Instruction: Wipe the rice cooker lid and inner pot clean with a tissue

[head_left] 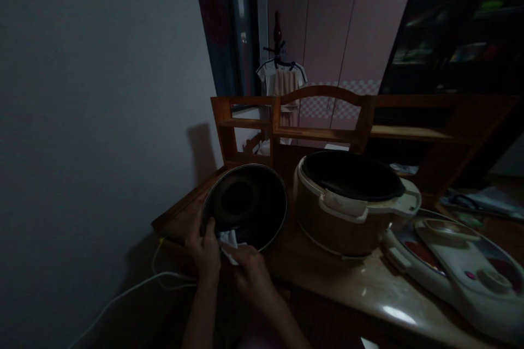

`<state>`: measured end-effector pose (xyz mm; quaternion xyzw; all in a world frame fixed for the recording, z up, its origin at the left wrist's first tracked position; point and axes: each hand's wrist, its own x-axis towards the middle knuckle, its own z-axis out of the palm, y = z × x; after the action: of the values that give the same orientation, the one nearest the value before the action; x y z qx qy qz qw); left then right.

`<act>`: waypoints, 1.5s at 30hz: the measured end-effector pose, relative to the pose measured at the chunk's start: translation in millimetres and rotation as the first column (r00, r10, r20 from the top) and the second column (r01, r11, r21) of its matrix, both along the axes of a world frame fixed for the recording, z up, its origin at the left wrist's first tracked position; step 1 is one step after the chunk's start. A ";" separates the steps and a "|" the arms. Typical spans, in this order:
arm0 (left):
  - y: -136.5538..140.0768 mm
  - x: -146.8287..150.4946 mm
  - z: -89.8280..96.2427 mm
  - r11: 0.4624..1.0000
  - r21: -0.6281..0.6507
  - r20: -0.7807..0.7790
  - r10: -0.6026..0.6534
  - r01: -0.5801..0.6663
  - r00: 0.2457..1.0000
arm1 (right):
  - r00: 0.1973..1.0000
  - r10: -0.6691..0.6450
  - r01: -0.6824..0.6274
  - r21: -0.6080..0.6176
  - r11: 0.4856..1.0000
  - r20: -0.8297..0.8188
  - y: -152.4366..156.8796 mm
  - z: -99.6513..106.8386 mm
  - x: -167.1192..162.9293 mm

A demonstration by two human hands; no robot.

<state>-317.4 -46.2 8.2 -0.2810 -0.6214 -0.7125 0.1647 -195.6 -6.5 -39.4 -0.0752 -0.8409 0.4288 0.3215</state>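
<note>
A round dark inner pot (266, 202) is tilted so that its hollow faces me, above the left end of the wooden desk. My left hand (206, 248) grips its near-left rim, thumb over the edge. In my right hand (248, 267) is a crumpled white cloth (229, 241), pressed against the pot's near rim close to my left hand. Right of the pot stands a large white and tan electric cooker (335, 229), its lid off and its opening dark. The detached cooker lid (454, 262) lies farther right on the desk.
A wooden shelf rack (319, 132) runs along the back of the desk (323, 278). The pale wall (123, 120) closes off the left side. A white cable (135, 286) hangs at lower left. Behind are pink cabinets (327, 38) and a coat stand with clothes (282, 76).
</note>
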 end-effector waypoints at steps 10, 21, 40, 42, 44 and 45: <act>-21.1 -18.5 44.8 0.973 -0.213 -0.263 -0.146 0.090 0.954 | 0.983 0.107 -0.141 -0.236 0.962 -0.152 -28.7 16.2 -39.0; -11.6 -42.6 52.9 0.949 -0.295 -0.224 -0.182 0.111 0.957 | 0.998 0.066 -0.064 -0.239 0.969 -0.001 -13.4 9.3 -45.4; -5.1 -47.1 58.9 0.922 -0.350 -0.228 -0.255 0.165 0.940 | 0.984 -0.081 0.029 0.297 0.955 0.162 27.9 -3.0 -2.0; -4.1 -47.8 59.6 0.917 -0.363 -0.234 -0.260 0.164 0.937 | 0.979 -0.109 0.047 0.333 0.942 0.172 33.4 -2.9 1.1; -3.1 -48.7 60.2 0.912 -0.375 -0.242 -0.267 0.163 0.933 | 0.973 -0.142 0.067 0.363 0.929 0.184 39.2 -1.9 3.6; -2.6 -49.1 60.6 0.910 -0.382 -0.245 -0.267 0.161 0.932 | 0.969 -0.160 0.080 0.373 0.925 0.189 42.0 -1.1 4.5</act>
<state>-366.5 -48.8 68.8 -0.4752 -0.6736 -0.5529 0.1211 -191.1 35.5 -40.5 -0.1125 -0.9290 0.2352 0.2625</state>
